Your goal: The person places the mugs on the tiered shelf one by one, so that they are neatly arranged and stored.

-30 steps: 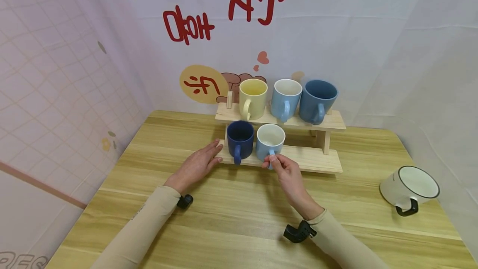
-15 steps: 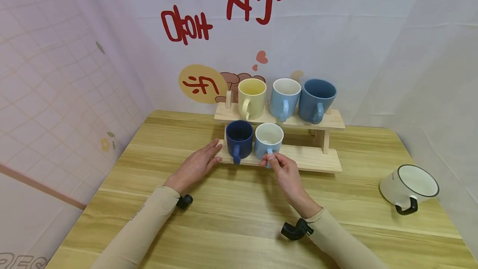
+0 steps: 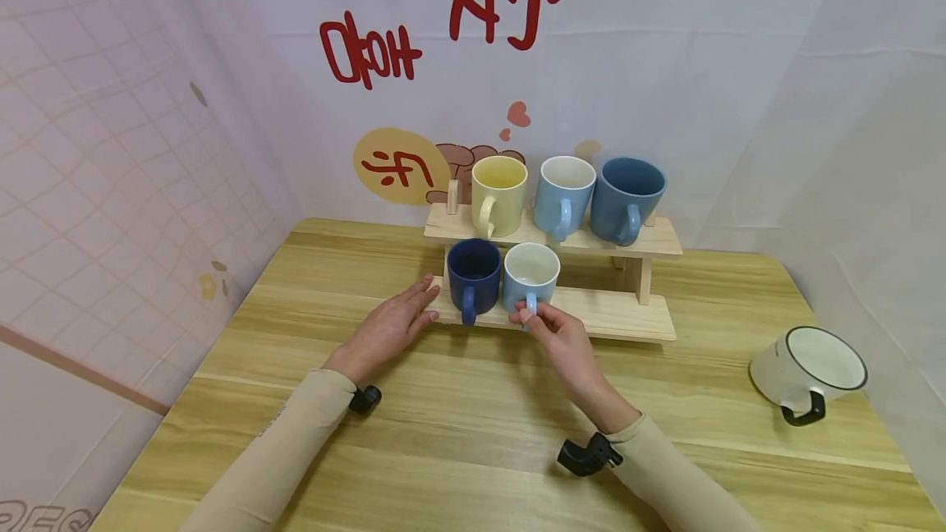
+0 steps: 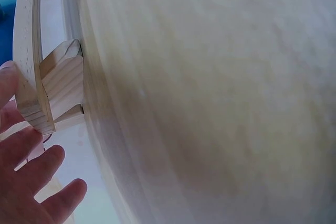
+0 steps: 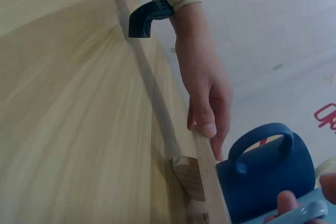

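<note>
Between thumb and fingers, my right hand (image 3: 565, 347) pinches the handle of a light blue mug (image 3: 521, 290) with a white inside. This mug stands upright on the lower board of a two-tier wooden shelf (image 3: 621, 314), close beside a dark blue mug (image 3: 475, 273). My left hand (image 3: 388, 331) rests at the left end of that board. Its fingers are extended and spread in the left wrist view, with the thumb (image 4: 7, 80) touching the board. Seen from the right wrist, the dark blue mug (image 5: 268, 177) partly covers what lies behind it.
On the upper tier stand a yellow mug (image 3: 502, 199), another light blue mug (image 3: 563, 199) and a teal-blue mug (image 3: 628, 204). A white mug (image 3: 801, 368) with a black rim and handle sits on the wooden table (image 3: 473, 442) at the right. A printed cloth (image 3: 665, 89) hangs behind.
The light blue mug has shifted slightly left toward the dark blue mug, with my right hand holding its handle. My left hand stays at the shelf's end.
</note>
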Demonstrator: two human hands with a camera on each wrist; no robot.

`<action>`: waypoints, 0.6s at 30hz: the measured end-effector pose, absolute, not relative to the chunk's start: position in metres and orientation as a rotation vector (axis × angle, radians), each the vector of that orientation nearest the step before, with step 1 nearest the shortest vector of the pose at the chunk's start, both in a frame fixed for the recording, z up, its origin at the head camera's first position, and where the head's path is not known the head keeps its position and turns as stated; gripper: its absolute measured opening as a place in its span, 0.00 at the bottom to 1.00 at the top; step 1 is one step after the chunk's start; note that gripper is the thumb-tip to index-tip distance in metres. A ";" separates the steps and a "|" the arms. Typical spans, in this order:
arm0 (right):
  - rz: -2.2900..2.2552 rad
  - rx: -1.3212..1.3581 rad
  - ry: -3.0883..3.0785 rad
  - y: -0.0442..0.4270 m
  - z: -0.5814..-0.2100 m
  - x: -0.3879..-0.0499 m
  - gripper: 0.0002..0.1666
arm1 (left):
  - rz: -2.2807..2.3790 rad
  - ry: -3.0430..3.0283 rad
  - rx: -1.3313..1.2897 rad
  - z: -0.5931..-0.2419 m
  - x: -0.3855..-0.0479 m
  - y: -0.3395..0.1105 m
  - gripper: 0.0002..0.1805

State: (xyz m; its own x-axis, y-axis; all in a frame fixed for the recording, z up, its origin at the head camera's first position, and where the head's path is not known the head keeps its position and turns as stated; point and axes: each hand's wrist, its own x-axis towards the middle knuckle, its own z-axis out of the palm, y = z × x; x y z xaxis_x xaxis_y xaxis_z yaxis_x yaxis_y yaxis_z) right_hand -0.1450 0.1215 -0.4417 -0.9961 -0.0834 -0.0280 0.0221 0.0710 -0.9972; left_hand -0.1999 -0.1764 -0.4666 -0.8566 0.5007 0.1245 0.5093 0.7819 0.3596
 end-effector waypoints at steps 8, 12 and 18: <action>-2.021 -0.156 2.296 0.129 -0.436 -0.129 0.27 | -0.595 -2.933 -0.843 -0.467 -0.200 -0.176 0.30; -1.936 -0.265 2.416 0.141 -0.434 -0.120 0.33 | -0.593 -2.927 -0.854 -0.467 -0.200 -0.176 0.30; -1.745 -0.374 2.666 0.166 -0.426 -0.107 0.31 | -0.586 -2.924 -0.854 -0.468 -0.200 -0.177 0.30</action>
State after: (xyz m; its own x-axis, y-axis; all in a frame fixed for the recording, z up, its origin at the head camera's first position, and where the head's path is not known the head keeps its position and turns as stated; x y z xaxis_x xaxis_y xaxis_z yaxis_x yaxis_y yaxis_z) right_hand -0.1074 0.1663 -0.4261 -0.9706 -0.1572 0.1824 -0.2301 0.3819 -0.8951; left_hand -0.2002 -0.1770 -0.4685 -0.8476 0.5115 0.1413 0.5265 0.7769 0.3452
